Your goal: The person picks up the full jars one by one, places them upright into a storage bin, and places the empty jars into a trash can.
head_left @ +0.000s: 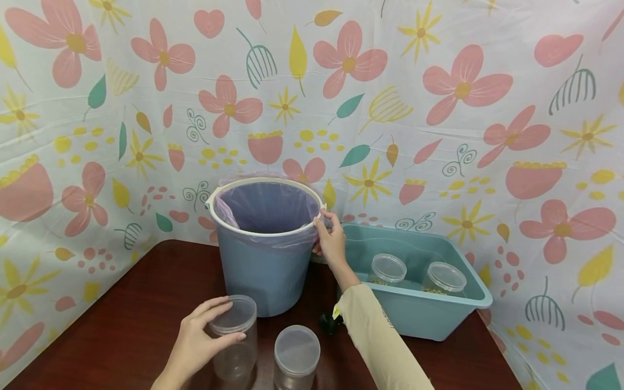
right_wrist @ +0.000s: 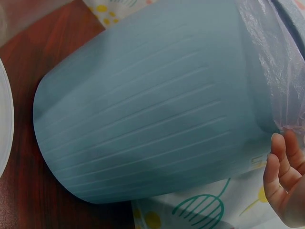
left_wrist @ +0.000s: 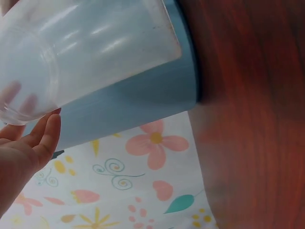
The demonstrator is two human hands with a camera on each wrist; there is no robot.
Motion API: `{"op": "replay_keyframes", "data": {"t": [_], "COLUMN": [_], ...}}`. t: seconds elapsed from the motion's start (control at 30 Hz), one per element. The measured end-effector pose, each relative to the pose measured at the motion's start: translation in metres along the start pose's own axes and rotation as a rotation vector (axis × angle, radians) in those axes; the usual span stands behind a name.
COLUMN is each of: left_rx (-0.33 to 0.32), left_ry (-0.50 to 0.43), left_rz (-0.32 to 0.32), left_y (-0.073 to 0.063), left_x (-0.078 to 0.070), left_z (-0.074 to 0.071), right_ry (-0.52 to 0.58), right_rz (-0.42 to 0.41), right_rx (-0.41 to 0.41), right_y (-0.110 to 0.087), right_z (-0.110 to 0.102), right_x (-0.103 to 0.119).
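Observation:
A blue trash can (head_left: pixel 263 276) with a white rim and a thin purplish bag (right_wrist: pixel 281 81) lining it stands upright on the table. At the right side of its rim, my right hand (head_left: pixel 333 246) grips the edge, fingers against the bag. My left hand (head_left: pixel 195 338) holds a tall clear plastic jar (head_left: pixel 235 355) near its lid, thumb on one side and fingers on the other. In the left wrist view, that jar (left_wrist: pixel 114 52) appears in front of the can, and nothing shows inside it. A second lidded clear jar (head_left: pixel 297 352) stands to the right, its base out of view.
A blue-green plastic basin (head_left: pixel 414 314) sits right of the can. Inside are two lidded jars, the left (head_left: pixel 388 268) and the right (head_left: pixel 446 277), with grainy contents low down. A small black object (head_left: pixel 330 324) lies by the right sleeve. Floral cloth (head_left: pixel 302 70) hangs behind the dark table (head_left: pixel 122 314).

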State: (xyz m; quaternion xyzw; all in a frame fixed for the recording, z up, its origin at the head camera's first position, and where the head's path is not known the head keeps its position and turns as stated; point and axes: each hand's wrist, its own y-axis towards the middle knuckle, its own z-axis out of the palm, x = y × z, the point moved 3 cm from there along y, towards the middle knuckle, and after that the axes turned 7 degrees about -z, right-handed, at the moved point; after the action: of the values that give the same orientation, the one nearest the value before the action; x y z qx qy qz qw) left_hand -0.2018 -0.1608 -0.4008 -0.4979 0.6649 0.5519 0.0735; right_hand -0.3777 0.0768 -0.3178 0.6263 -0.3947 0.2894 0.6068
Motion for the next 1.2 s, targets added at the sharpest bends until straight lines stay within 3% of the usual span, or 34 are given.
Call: {"op": "replay_keyframes", "data": {"t": [0.23, 0.57, 1.0, 1.2], "left_rx": [-0.034, -0.106, -0.105, -0.122], "left_ry": [-0.007, -0.013, -0.006, -0.042], "left_rz": [-0.010, 0.126, 0.180, 0.177], "left_y": [0.006, 0.024, 0.050, 0.063], "left_x": [-0.010, -0.026, -0.039, -0.053], "left_z": [-0.005, -0.016, -0.026, -0.032], "right_ry": [-0.008, 0.010, 0.020, 0.022], "right_rz": [0.005, 0.013, 0.009, 0.002], "right_rx": [-0.003, -0.001, 0.006, -0.003], "right_y": [0.000, 0.000, -0.002, -0.001], "right_z": [0.000, 0.001, 0.003, 0.001], "right_x": [0.000, 0.000, 0.002, 0.003]}}
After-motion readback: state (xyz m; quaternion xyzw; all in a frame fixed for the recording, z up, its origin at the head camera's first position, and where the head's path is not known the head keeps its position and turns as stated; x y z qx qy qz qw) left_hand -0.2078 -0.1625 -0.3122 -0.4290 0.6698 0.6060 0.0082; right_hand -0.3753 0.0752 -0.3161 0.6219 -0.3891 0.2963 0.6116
